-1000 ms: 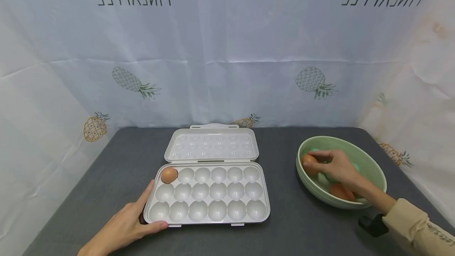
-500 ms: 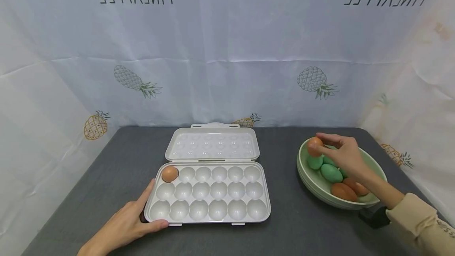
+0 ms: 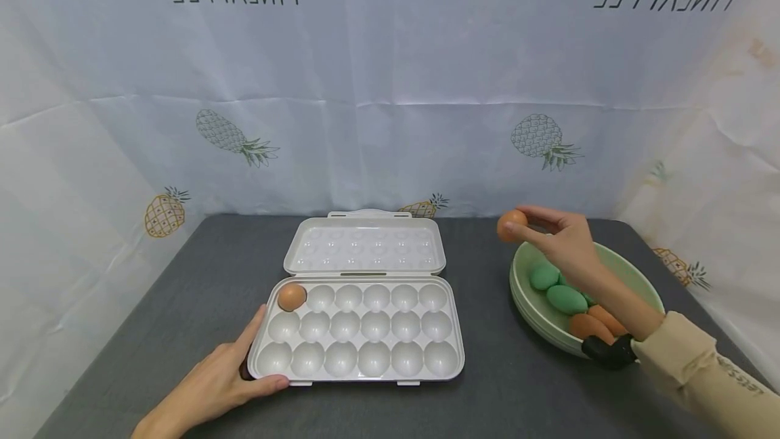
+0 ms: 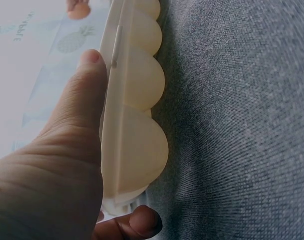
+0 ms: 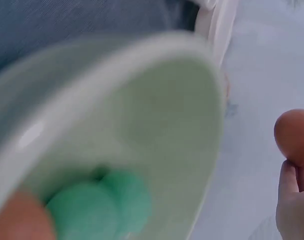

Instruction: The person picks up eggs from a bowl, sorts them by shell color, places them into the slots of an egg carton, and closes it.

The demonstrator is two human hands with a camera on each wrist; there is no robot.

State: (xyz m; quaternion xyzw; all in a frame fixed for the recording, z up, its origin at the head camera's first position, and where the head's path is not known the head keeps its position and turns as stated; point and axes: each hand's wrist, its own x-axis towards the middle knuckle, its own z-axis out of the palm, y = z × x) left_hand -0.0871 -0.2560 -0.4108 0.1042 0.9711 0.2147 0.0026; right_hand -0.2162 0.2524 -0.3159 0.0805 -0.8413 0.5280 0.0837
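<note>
In the head view, my right hand [image 3: 563,239] pinches a brown egg [image 3: 512,225] in its fingertips, just above the far left rim of the green bowl [image 3: 634,276]. The right wrist view also shows this brown egg [image 5: 296,137] at its right edge. My left hand [image 3: 213,381] grips the near left corner of the white egg tray [image 3: 356,374], thumb along the front and index finger along the side. The left wrist view has the thumb [image 4: 81,95] against the tray's edge. Another brown egg [image 3: 292,297] sits in the tray's far left cup.
Several green eggs [image 3: 567,299] and brown eggs [image 3: 590,327] lie in the bowl. The tray's lid [image 3: 365,246] is folded back flat behind it. A pineapple-print curtain [image 3: 365,87] hangs behind the dark table [image 3: 487,385].
My right hand has lifted the brown egg up out of the bowl and moved it left past the rim. The left hand and tray have stayed in place.
</note>
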